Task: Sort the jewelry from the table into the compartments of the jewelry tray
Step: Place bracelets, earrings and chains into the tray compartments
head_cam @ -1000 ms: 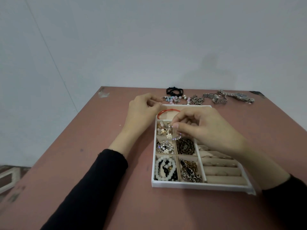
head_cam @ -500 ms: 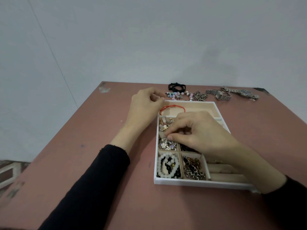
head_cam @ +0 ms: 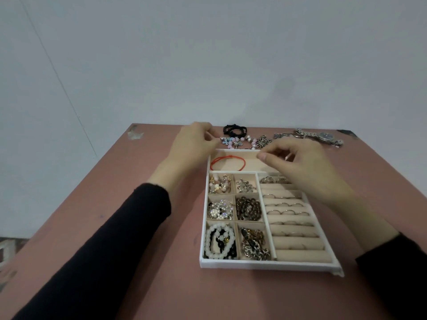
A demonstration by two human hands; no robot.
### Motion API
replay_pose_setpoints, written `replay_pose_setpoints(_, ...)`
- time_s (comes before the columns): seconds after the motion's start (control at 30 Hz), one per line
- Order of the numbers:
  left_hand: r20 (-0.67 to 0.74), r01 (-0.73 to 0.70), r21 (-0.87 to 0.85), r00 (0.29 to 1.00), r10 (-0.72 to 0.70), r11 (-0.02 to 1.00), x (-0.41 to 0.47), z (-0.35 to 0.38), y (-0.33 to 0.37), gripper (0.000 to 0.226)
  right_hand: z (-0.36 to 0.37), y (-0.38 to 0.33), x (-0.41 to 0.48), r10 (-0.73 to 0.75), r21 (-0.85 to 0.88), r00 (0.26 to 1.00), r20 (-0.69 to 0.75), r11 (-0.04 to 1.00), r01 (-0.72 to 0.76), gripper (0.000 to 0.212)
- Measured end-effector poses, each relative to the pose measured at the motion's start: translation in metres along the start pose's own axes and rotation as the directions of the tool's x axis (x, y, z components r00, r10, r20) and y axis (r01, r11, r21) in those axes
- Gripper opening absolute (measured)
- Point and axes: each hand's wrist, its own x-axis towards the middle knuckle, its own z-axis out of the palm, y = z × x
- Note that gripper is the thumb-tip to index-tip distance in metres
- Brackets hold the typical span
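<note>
Beads (head_cam: pixel 233 142), black bands (head_cam: pixel 234 130) and a watch (head_cam: pixel 323 137) lie on the bench (head_cam: pixel 184 289) behind the tray (head_cam: pixel 254 265). The right grip (head_cam: pixel 300 167) hovers clenched over it, nothing seen inside. The left grip (head_cam: pixel 191 146) curls beside the beads, and I cannot tell whether it holds anything.

No text, label, brand or number could be read anywhere in view. The watch (head_cam: pixel 324 136) on the far side of the table (head_cam: pixel 115 227) showed a dark dial, too small and blurred to make out. The jewelry tray (head_cam: pixel 254 265) showed plain white walls, unmarked.
</note>
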Motion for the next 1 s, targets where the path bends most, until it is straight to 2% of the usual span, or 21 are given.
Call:
replay_pose_setpoints(0.13, 0.172, 0.012, 0.149, 0.984, -0.038, 0.989, 0.035, 0.009, 0.011, 0.015, -0.006, 0.009, 0.003, 0.046, 0.041, 0.992, -0.116, 0.998, -0.041, 0.009)
replay_pose_setpoints(0.23, 0.269, 0.032, 0.259, 0.958, -0.104, 0.965, 0.051, 0.022, 0.015, 0.025, -0.007, 0.014, 0.004, 0.062, 0.031, 0.988, -0.140, 0.998, -0.058, 0.009)
replay_pose_setpoints(0.4, 0.285, 0.076, 0.303, 0.944, -0.166, 0.950, 0.058, 0.035, 0.015, 0.037, -0.008, 0.018, 0.006, 0.058, -0.002, 0.985, -0.162, 0.998, -0.059, 0.009)
replay_pose_setpoints(0.6, 0.233, 0.073, 0.154, 0.967, -0.108, 0.985, 0.059, 0.037, 0.017, 0.006, -0.011, 0.019, 0.007, 0.074, 0.005, 0.981, -0.181, 0.997, -0.075, 0.010)
replay_pose_setpoints(0.67, 0.205, 0.049, 0.134, 0.976, -0.076, 0.990, 0.061, 0.035, 0.019, 0.005, -0.012, 0.020, 0.007, 0.093, 0.027, 0.978, -0.186, 0.996, -0.089, 0.010)
replay_pose_setpoints(0.8, 0.228, 0.062, 0.242, 0.966, -0.119, 0.968, 0.062, 0.037, 0.018, 0.030, -0.011, 0.022, 0.009, 0.104, 0.014, 0.975, -0.198, 0.995, -0.103, 0.010)
replay_pose_setpoints(0.9, 0.270, 0.106, 0.255, 0.947, -0.176, 0.961, 0.061, 0.044, 0.015, 0.044, -0.010, 0.025, 0.010, 0.106, 0.000, 0.975, -0.197, 0.994, -0.108, 0.010)
replay_pose_setpoints(1.0, 0.282, 0.137, 0.195, 0.940, -0.189, 0.971, 0.062, 0.047, 0.014, 0.031, -0.011, 0.028, 0.010, 0.111, -0.029, 0.975, -0.193, 0.993, -0.118, 0.010)
